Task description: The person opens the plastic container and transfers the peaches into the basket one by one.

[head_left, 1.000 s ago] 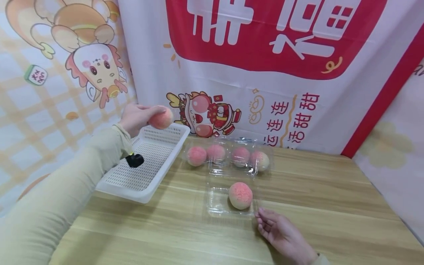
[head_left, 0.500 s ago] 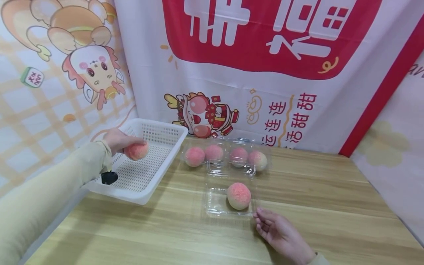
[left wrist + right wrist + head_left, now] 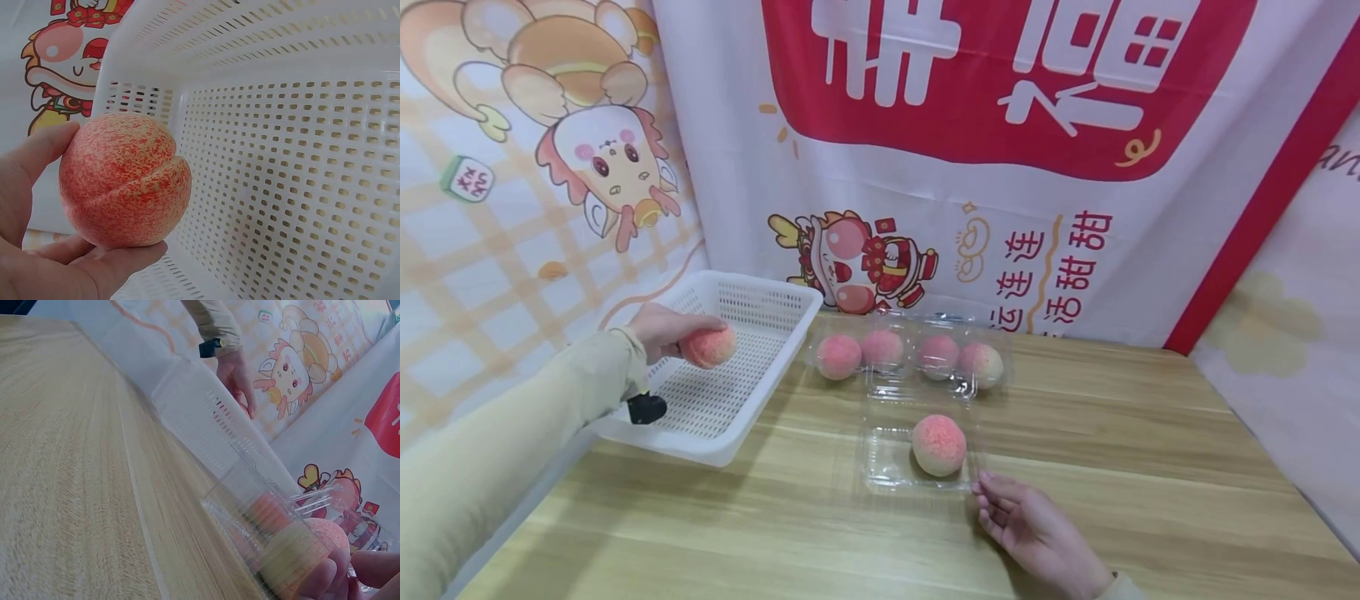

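Note:
My left hand (image 3: 662, 329) grips a pink peach (image 3: 125, 181) over the white perforated basket (image 3: 797, 333), thumb on one side and fingers underneath. The peach's crease faces the left wrist camera. Low on the right, my right hand (image 3: 1037, 533) pinches the near right corner of a clear plastic box (image 3: 887, 458) with its thumb and fingers. Inside that box sits one peach (image 3: 939, 446), pink on top and pale below. In the right wrist view the fingertips (image 3: 319, 578) partly cover this peach.
Behind the box, several more peaches (image 3: 838, 357) stand in a row under clear plastic packaging against the printed cloth (image 3: 1037, 192). All of it rests on a wooden table (image 3: 1112, 417). A patterned cloth (image 3: 497, 250) hangs beside the basket on the left.
With the peach in its grip, my left hand has come down and left from the basket's far end to lower over its middle. The right hand keeps hold of the box corner.

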Tool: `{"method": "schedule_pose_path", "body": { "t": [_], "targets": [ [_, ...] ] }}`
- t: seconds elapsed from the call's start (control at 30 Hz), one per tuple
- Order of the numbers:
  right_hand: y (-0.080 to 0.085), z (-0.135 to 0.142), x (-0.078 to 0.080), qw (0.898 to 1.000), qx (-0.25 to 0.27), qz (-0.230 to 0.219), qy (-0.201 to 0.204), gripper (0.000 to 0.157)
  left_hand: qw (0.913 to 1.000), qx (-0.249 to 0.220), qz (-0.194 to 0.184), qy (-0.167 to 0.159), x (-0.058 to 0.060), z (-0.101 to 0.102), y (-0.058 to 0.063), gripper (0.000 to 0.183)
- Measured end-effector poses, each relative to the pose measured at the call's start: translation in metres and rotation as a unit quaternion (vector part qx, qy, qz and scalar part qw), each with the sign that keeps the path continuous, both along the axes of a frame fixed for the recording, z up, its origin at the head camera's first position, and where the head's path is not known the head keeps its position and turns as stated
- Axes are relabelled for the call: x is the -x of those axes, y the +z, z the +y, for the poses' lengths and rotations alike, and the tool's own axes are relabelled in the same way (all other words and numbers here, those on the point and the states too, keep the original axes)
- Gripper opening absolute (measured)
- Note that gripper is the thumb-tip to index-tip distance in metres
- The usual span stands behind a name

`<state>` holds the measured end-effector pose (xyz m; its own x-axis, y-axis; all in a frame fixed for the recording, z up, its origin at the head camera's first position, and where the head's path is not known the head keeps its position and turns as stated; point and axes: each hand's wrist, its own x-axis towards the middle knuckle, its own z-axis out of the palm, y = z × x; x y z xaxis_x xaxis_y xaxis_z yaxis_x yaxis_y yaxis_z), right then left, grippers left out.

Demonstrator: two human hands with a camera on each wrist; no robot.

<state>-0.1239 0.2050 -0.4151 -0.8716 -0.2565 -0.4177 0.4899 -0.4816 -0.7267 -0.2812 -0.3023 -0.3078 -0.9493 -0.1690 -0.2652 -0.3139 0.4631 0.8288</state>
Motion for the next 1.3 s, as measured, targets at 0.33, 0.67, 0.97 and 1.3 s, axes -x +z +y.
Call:
{"method": "schedule_pose_path", "body": {
  "t": [0.33, 0.67, 0.97, 1.3],
  "targets": [
    [0.0, -0.002, -0.001, 1.0, 0.001, -0.002, 0.002, 0.007, 0.9974, 0.026, -0.056, -0.037, -0.002, 0.003, -0.007, 0.079],
    [-0.001, -0.003, -0.001, 1.0, 0.0, -0.003, -0.003, 0.006, 0.9848, 0.132, -0.076, -0.084, -0.007, 0.006, -0.003, 0.077],
    [-0.001, -0.003, -0.001, 1.0, -0.005, -0.002, -0.007, 0.007, 0.9906, 0.075, -0.052, -0.101, -0.008, 0.009, 0.014, 0.072],
    [0.0, -0.003, -0.001, 1.0, -0.009, 0.0, -0.006, 0.007, 0.9904, -0.01, 0.038, -0.132, -0.02, 0.055, 0.038, 0.057]
  ]
}}
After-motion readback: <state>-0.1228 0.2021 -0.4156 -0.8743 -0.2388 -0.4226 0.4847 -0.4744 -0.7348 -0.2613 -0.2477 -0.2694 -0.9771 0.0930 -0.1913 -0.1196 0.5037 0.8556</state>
